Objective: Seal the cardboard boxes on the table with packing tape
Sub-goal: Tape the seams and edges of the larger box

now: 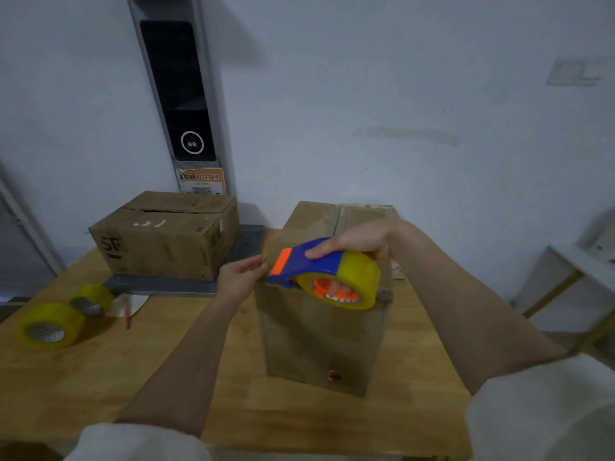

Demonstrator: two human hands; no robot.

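My right hand grips the tape dispenser from above, fingers curled over its blue body, at the near top edge of the upright cardboard box mid-table. My left hand, forearm extended, pinches the box's top left corner.

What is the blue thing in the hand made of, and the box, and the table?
The blue tape dispenser looks like smooth, shiny plastic with orange parts, holding a glossy yellowish clear tape roll. The tall box looks like dull brown cardboard, scuffed and creased. The table seems to be wood, with pale grain showing, though it could be a wood-look surface.
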